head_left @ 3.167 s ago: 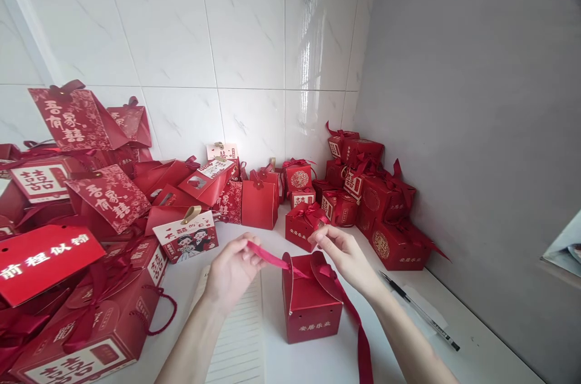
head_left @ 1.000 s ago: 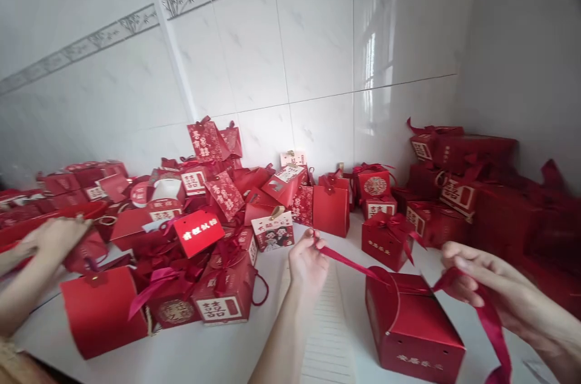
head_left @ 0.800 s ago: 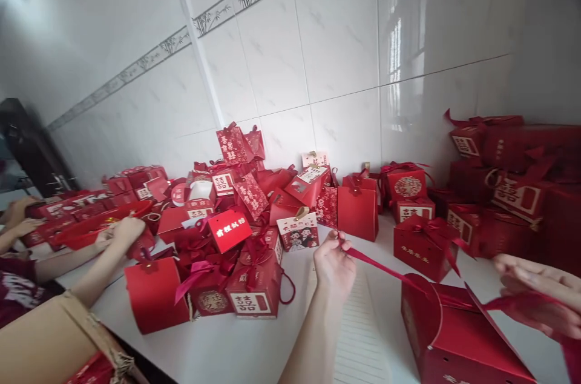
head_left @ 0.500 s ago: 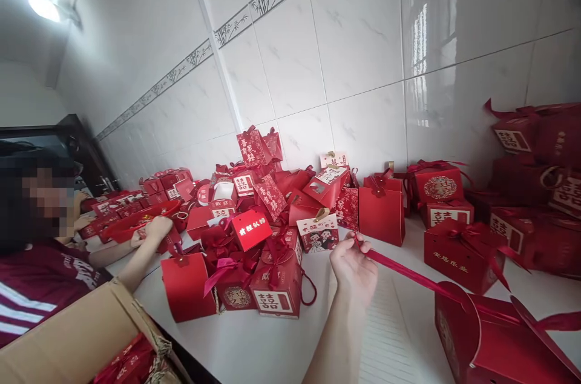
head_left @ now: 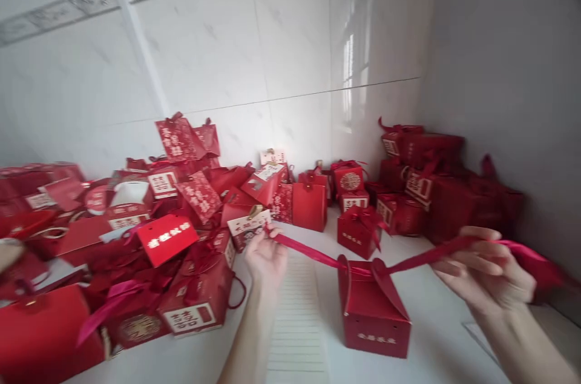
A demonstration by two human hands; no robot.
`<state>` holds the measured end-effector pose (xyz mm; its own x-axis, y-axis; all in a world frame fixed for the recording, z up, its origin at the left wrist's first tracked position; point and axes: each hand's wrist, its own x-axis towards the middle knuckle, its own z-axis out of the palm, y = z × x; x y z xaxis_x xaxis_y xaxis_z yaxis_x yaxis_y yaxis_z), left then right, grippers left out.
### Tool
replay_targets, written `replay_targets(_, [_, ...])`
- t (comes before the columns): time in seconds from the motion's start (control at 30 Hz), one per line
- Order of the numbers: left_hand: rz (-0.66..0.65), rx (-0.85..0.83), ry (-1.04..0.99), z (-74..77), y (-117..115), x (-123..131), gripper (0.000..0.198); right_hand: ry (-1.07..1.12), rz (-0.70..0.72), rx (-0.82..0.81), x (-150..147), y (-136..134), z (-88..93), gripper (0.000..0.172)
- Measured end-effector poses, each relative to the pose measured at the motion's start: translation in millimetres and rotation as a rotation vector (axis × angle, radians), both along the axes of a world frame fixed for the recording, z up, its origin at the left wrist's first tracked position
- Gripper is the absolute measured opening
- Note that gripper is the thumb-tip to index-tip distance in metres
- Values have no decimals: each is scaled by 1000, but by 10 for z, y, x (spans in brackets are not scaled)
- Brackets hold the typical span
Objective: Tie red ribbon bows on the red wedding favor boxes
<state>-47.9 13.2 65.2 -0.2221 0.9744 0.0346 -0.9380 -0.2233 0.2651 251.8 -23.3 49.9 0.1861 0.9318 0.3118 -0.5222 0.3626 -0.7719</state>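
Note:
A red gift box [head_left: 374, 317] with gold lettering and curved top flaps stands on the white table in front of me. A dark red ribbon [head_left: 313, 251] runs through its top and stretches out to both sides. On the left, my left hand [head_left: 267, 254] pinches one end of it, near a white card with a printed couple. My right hand [head_left: 492, 269] is closed around the other length, and the loose tail trails off to the right. Both hands hang slightly above the table, apart from the box itself.
Many red gift boxes [head_left: 195, 293] with bows and tags are heaped at the left. More boxes [head_left: 449, 184] are stacked against the wall at the right. A lined paper sheet [head_left: 297, 323] lies under my left forearm. Behind rises a white tiled wall [head_left: 218, 57].
My view has swung to the right, so the box is now fully visible. My right hand has come into view holding the ribbon. The other person and the cardboard carton have left view.

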Motion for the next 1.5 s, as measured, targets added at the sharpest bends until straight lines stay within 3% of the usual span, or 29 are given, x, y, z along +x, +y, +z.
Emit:
replay_targets(0.13, [-54, 17, -63, 12, 13, -45, 16, 262, 135, 39, -81, -3, 156, 35])
replay_targets(0.33, [-68, 29, 32, -56, 45, -53, 19, 165, 307, 5, -200, 35, 167, 27])
replay_targets(0.5, [-101, 44, 85, -83, 51, -47, 22, 13, 210, -1, -258, 29, 169, 32])
replay_targets(0.73, [-102, 68, 98, -62, 1, 2, 20, 257, 162, 210, -217, -56, 195, 34])
replay_targets(0.9, [-119, 115, 170, -45, -100, 73, 21, 13, 190, 95, -236, -30, 136, 31])
replay_targets(1.1, [-142, 98, 148, -61, -85, 91, 29, -97, 199, 134, -279, 43, 82, 28])
replay_targets(1.33, [-137, 121, 83, -38, 2, 16, 39, 102, 247, 90, -323, 31, 185, 35])
replay_targets(1.5, [-163, 169, -31, -6, 3, -53, 42, 168, 191, 158, -295, 29, 218, 27])
